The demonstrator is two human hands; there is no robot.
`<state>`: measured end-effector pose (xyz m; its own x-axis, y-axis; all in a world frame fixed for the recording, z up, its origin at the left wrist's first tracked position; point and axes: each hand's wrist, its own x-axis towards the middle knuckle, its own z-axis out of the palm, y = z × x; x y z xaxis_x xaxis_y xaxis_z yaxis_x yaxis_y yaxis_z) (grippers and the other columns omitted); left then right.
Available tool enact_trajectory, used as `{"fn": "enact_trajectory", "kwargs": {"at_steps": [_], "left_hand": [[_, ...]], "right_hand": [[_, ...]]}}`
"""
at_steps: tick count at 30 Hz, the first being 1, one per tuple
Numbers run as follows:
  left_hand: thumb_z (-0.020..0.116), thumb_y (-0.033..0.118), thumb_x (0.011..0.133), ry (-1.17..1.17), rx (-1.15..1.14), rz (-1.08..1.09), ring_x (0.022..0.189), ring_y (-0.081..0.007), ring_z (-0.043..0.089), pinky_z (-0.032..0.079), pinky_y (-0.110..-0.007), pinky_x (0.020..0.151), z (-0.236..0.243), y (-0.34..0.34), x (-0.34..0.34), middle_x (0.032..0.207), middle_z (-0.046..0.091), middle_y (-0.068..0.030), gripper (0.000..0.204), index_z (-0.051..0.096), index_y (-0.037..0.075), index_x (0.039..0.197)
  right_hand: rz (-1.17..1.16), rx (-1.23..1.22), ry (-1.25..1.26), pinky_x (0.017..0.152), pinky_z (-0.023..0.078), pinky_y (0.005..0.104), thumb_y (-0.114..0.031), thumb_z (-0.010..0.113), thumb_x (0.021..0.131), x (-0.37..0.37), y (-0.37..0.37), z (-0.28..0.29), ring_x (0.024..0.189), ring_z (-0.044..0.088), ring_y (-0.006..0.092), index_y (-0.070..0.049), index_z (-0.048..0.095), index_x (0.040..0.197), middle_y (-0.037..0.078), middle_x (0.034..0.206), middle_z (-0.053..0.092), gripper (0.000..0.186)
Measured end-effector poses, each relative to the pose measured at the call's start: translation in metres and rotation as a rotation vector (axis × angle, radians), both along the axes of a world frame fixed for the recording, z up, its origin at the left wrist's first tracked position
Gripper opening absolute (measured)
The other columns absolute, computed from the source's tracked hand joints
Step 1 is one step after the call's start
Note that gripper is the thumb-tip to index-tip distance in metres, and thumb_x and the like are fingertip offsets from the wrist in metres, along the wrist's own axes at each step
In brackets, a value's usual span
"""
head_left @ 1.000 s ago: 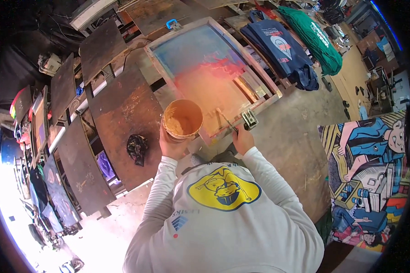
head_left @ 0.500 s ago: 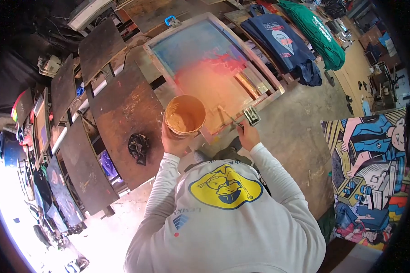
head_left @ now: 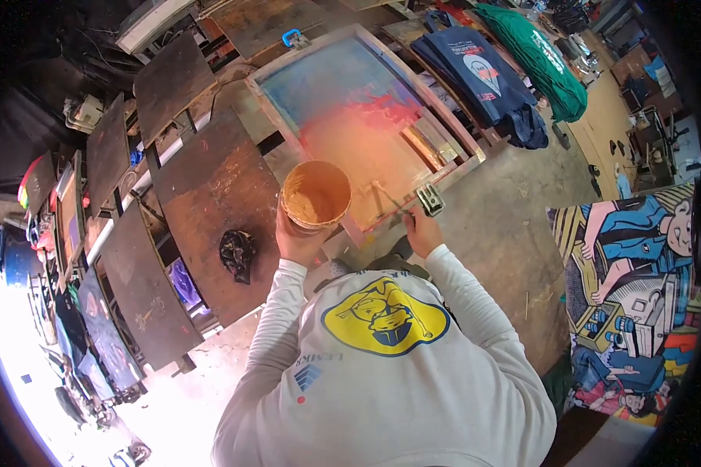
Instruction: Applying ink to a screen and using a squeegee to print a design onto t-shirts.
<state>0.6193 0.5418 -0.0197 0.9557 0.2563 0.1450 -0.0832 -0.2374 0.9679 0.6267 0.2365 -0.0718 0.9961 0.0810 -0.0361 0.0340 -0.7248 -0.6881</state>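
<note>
My left hand [head_left: 294,243] grips an orange-coated tub [head_left: 316,194] from its left side; peach-orange paste lines the inside. To its right, my right hand [head_left: 422,232] is closed round a thin stick-like tool [head_left: 393,201], whose pale end reaches over the near part of a wooden-framed screen [head_left: 335,86]. The mesh is stained blue, red and peach. A metal clamp [head_left: 428,200] grips the frame's near edge just above that hand. A long yellowish bar [head_left: 419,146] lies along the frame's inner right side. A crumpled black plastic bag [head_left: 237,255] rests on the dark board at left.
Stained dark boards [head_left: 152,288] stand in rows left of the screen, on metal rails. Folded navy bags [head_left: 475,78] and a green bundle [head_left: 537,66] lie beyond its right side. A colourful cartoon panel [head_left: 623,303] stands at right. Bright light floods the lower-left floor.
Compared with a second ago, the tub and both hands sit slightly higher and to the right in the view. Since half a second ago they have barely moved.
</note>
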Motion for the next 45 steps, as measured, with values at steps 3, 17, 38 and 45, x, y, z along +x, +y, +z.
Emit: {"fn": "enact_trajectory", "kwargs": {"at_steps": [3,17,38,45], "left_hand": [[0.094,-0.001,0.055,0.011,-0.022,0.012,0.126,-0.0241,0.058,0.049,-0.039,0.107,0.000,0.002,0.001,0.137,0.056,-0.0124,0.103,0.039,0.001,0.142],[0.095,0.001,0.057,-0.007,-0.112,-0.032,0.126,-0.0232,0.057,0.047,-0.037,0.108,-0.005,0.005,0.007,0.138,0.055,-0.0124,0.101,0.040,0.001,0.142],[0.098,0.024,0.058,-0.044,-0.072,0.166,0.123,-0.0252,0.060,0.049,-0.037,0.104,0.007,-0.021,0.002,0.134,0.060,-0.0144,0.101,0.045,0.001,0.141],[0.095,0.015,0.060,-0.063,-0.174,0.297,0.124,-0.0227,0.058,0.049,-0.037,0.105,0.027,-0.076,-0.003,0.136,0.058,-0.0115,0.099,0.042,0.002,0.142]], "right_hand": [[-0.057,-0.033,-0.008,0.069,0.049,0.0577,-0.022,0.057,0.098,0.004,-0.005,0.000,0.081,0.064,0.0478,-0.008,0.054,0.110,0.025,0.085,0.068,0.019],[-0.094,-0.072,-0.012,0.069,0.050,0.0546,-0.024,0.059,0.098,-0.002,0.005,-0.001,0.081,0.066,0.0463,-0.008,0.058,0.108,0.023,0.085,0.069,0.019],[0.334,0.052,0.241,0.064,0.046,0.0366,-0.038,0.057,0.101,0.140,-0.074,0.016,0.066,0.060,0.0206,0.001,0.069,0.089,0.012,0.072,0.065,0.043],[0.563,0.172,0.310,0.067,0.049,0.0315,-0.024,0.062,0.099,0.190,-0.084,0.015,0.073,0.061,0.0132,0.001,0.068,0.102,0.007,0.081,0.067,0.026]]}}
